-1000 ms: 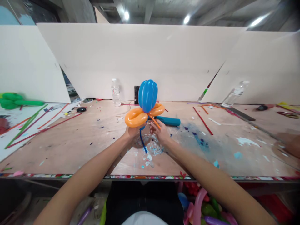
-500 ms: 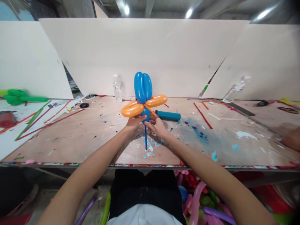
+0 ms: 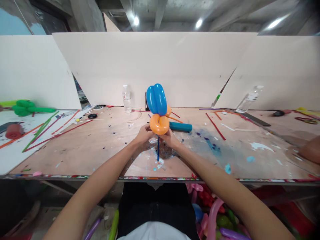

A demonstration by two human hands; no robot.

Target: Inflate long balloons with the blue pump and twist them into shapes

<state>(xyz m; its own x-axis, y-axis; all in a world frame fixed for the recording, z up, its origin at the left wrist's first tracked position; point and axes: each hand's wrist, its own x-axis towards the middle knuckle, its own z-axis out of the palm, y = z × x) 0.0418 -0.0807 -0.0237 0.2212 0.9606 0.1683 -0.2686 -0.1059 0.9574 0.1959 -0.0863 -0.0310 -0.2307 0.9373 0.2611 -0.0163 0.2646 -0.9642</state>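
A twisted balloon figure stands upright between my hands over the wooden table (image 3: 105,156). Its top is a pair of blue loops (image 3: 157,100). An orange loop (image 3: 159,124) faces me, and a second orange part shows behind it. A thin blue tail (image 3: 158,150) hangs below. My left hand (image 3: 145,134) grips the figure from the left, just under the orange loop. From the right, my right hand (image 3: 170,137) holds it at the same height. The orange loop covers some fingertips. Behind my right hand lies a teal pump (image 3: 181,126).
Clear bottles stand at the back left (image 3: 127,99) and back right (image 3: 249,100). A green balloon (image 3: 32,108) lies far left. Red strips, a metal ruler (image 3: 256,118) and scraps are spread about. Another person's hand (image 3: 310,149) is at the right edge. White boards close off the back.
The balloon figure has turned in my hands, so one orange loop now faces me and the other sits behind. The view has tilted slightly upward.
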